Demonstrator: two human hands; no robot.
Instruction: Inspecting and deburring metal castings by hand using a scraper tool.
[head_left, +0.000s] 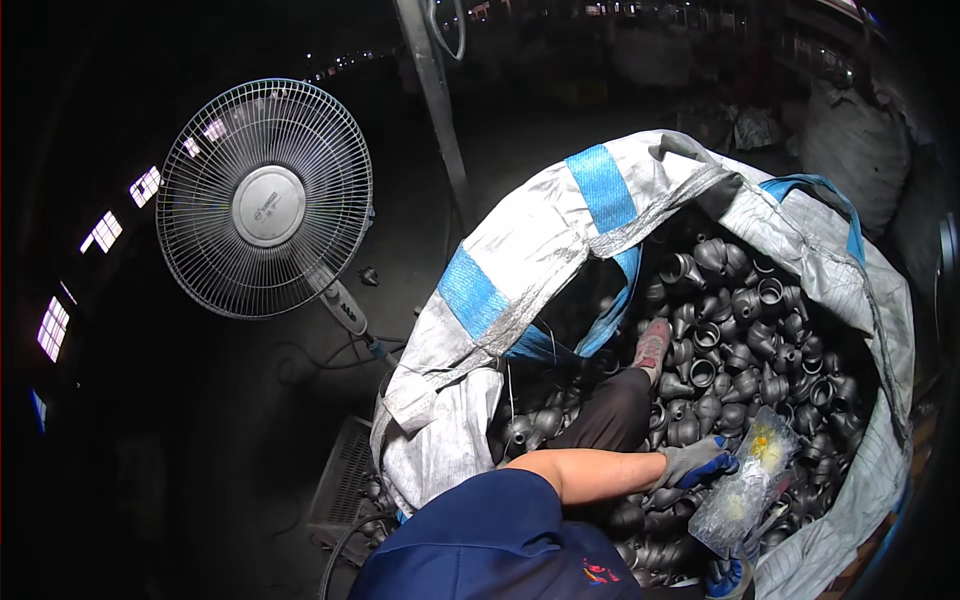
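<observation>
A see-through, crinkled plastic package [738, 498] with a yellow patch at its upper end lies slanted over a heap of dark grey pipe fittings [712, 375]. My left hand [698, 463], in a grey and blue glove, is closed at the package's left edge, its fingertips partly hidden. Near the lower end of the package is my right hand [732, 575], gloved alike; it appears to grip that end, though much of it is hidden. The fittings fill a large white woven bulk bag [530, 220] with blue straps. My shoe [652, 345] rests among the fittings.
A standing fan [268, 205] is outside the bag at the left, near a metal post [437, 100]. Below it, a plastic crate [340, 475] stands against the bag. A blue strap loop [622, 305] hangs inside. Another full sack [855, 150] stands at the far right.
</observation>
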